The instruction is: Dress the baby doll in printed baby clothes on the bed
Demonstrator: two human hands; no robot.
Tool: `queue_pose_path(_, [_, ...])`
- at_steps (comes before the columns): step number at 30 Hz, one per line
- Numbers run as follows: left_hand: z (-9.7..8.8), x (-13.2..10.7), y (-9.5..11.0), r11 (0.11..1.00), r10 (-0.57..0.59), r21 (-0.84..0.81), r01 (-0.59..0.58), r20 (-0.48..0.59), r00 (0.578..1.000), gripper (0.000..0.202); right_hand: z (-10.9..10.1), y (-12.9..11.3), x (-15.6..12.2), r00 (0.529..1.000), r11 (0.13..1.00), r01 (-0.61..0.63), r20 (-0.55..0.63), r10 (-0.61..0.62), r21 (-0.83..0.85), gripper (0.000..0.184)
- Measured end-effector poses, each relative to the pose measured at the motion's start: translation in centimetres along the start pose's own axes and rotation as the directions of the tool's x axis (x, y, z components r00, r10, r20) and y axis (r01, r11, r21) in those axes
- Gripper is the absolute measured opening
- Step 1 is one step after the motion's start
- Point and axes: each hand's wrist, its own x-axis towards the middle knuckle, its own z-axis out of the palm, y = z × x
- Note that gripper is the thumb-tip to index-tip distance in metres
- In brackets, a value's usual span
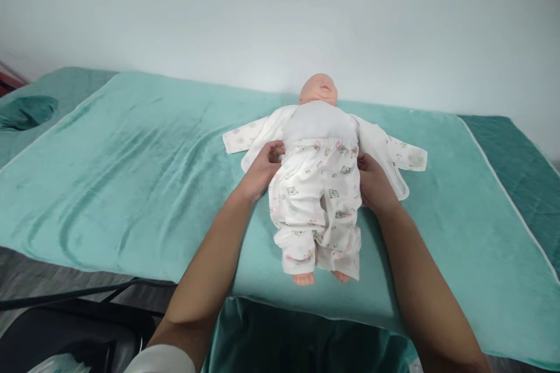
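A baby doll (318,88) lies on its back, head toward the wall and feet toward me. It wears white printed baby pants (321,186), pulled up over a plain white cloth on its belly. Under it a white baby jacket (376,145) is spread open, its sleeves out to both sides. My left hand (263,168) is closed at the left side of the pants, just below the waistband. Against the opposite side, my right hand (374,182) has its fingers curled in at the pants, the tips partly hidden. The doll's toes show below the pant legs.
A light green plush sheet (131,169) covers the bed, with wrinkles on the left. Darker green bedding (516,169) shows at the right end. A face-hole opening (28,112) is at the left end. A black chair (65,332) stands at the lower left. A pale wall rises behind.
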Motion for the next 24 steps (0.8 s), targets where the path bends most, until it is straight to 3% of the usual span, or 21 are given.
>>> queue_pose_path(4, [0.2, 0.0, -0.2, 1.000, 0.023, -0.012, -0.023, 0.053, 0.998, 0.053, 0.0, 0.1, -0.1, 0.994, 0.978, 0.087, -0.043, -0.096, -0.189, 0.042])
queue_pose_path(9, [0.6, 0.2, -0.4, 0.998, 0.043, -0.045, -0.041, 0.056, 0.998, 0.046, 0.4, 0.1, 0.2, 0.992, 0.973, 0.127, -0.002, -0.130, -0.194, 0.038])
queue_pose_path(14, [1.1, 0.4, -0.3, 0.998, 0.053, -0.024, -0.052, 0.039, 0.998, 0.036, 0.9, -0.3, 0.7, 0.980, 0.937, 0.178, -0.026, -0.195, -0.300, 0.031])
queue_pose_path(24, [2.3, 0.2, 0.6, 0.997, 0.070, -0.038, -0.071, -0.029, 0.997, 0.021, 0.9, -0.6, 1.1, 0.999, 0.999, 0.037, 0.021, -0.038, 0.026, 0.032])
